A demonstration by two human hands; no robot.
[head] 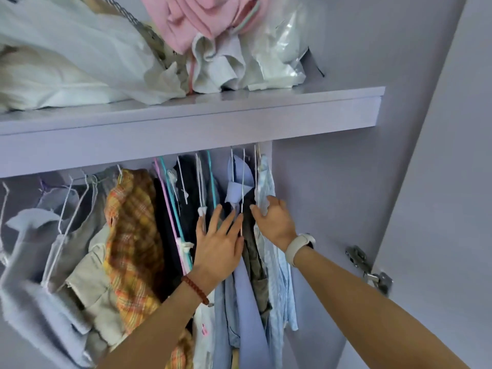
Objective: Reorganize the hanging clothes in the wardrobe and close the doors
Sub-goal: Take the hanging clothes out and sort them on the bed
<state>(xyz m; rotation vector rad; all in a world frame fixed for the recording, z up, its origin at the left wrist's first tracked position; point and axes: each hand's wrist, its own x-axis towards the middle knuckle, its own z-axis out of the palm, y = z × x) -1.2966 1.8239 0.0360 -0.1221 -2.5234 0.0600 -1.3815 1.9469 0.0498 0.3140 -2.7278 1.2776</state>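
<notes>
Left hand (219, 245) flat, fingers spread, pressed against the hanging clothes (239, 275) below the shelf (186, 123). Right hand (271, 222) among a pale blue shirt (277, 288) at the row's right end, fingertips buried in cloth; grip impossible to make out. Rail hidden behind the shelf edge. Door (439, 182) open, cut off at right; hinge (370, 270) visible.

This is a home bedroom wardrobe: a lilac shelf (191, 113) with piled laundry above the fingers (213, 219), hanging clothes (133, 235) beside them.
</notes>
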